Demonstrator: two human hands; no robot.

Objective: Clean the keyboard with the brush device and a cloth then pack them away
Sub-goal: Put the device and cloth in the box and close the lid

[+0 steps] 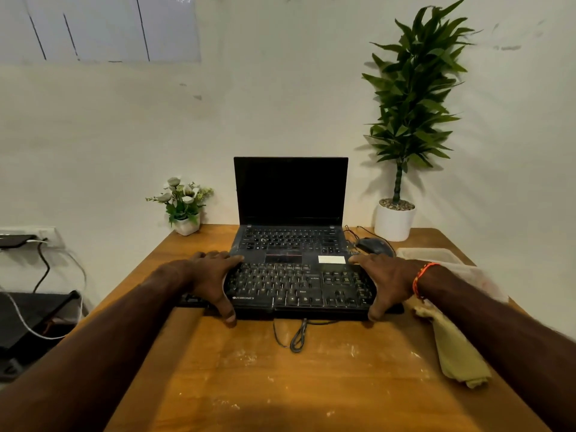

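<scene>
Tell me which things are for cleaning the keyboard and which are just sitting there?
For the job:
keyboard, held by the left hand and right hand
cloth

Just there:
laptop
mouse
flowers
plant
tub

No brush in sight.

- Both forearms are bare to the edge of the view, with no sleeves showing.
- The left hand (209, 277) wears no ring or band.
- The right hand (386, 283) has a thin orange-red thread bracelet (421, 279) round its wrist.
</scene>
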